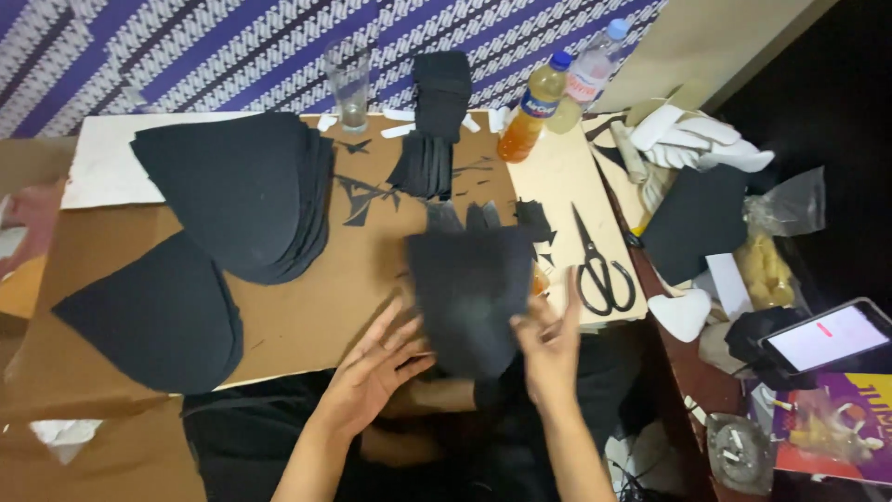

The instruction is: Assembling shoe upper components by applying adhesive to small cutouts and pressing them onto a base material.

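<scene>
I saw the flat black fabric panel with cut tabs along its far edge (pixel 469 293) lying at the near edge of the brown cardboard-covered tabletop (pixel 307 307), between my two hands. My left hand (pixel 372 367) lay open, fingers spread, touching its left edge; my right hand (pixel 550 346) was open too, blurred, at its right edge. I judged the panel light, thin and floppy, best pinched at both side edges. Black-handled scissors (pixel 599 265) lay just beside it; stacked black curved pieces (pixel 237 191) sat further left.

Left hand (pixel 376 367) splayed flat; right hand (pixel 550 346) open, blurred.
</scene>
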